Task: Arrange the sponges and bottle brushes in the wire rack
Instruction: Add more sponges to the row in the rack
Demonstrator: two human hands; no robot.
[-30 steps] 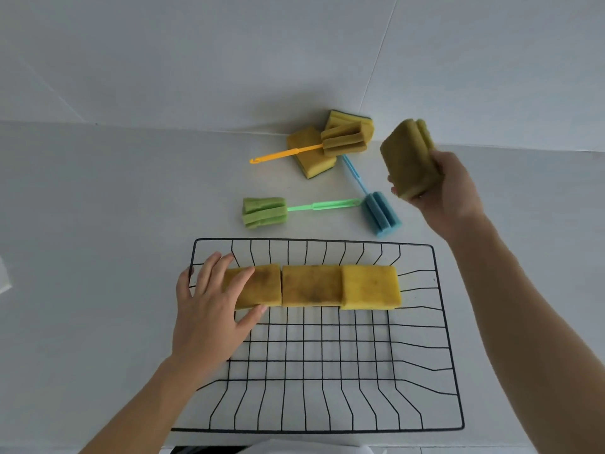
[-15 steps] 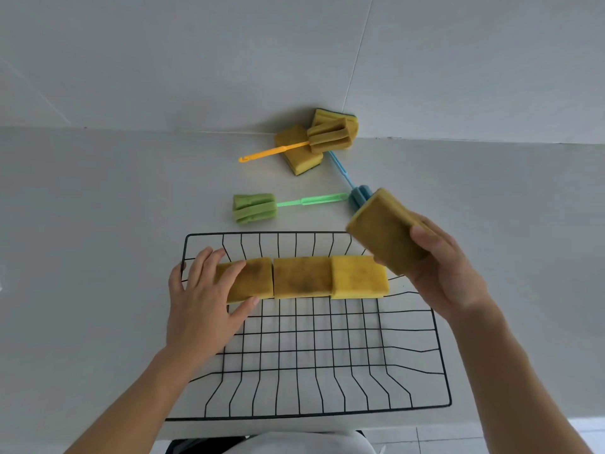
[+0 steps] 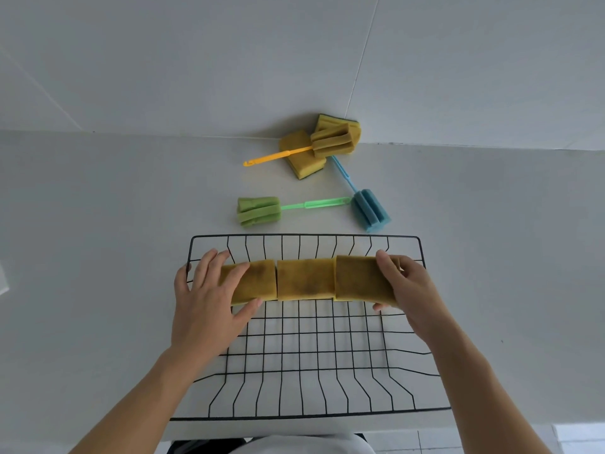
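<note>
A black wire rack (image 3: 304, 417) lies on the white counter in front of me. Across its far part runs a row of yellow sponges. My left hand (image 3: 209, 303) grips the left sponge (image 3: 262, 280), fingers over the top and thumb at its front. The middle sponge (image 3: 306, 278) lies untouched. My right hand (image 3: 412, 293) is shut on a darker sponge (image 3: 357, 276) set down at the row's right end, over another sponge whose yellow edge just shows. Beyond the rack lie a green bottle brush (image 3: 258, 211), a blue one (image 3: 370, 211) and an orange one (image 3: 330, 142).
Two loose yellow sponges (image 3: 301, 158) (image 3: 337, 122) sit under and behind the orange brush against the white wall. A white object (image 3: 2, 280) pokes in at the left edge. The counter's front edge runs just below the rack.
My right hand has carried the sponge from up beside the blue brush down onto the right end of the row in the rack. My left hand has stayed on the left sponge.
</note>
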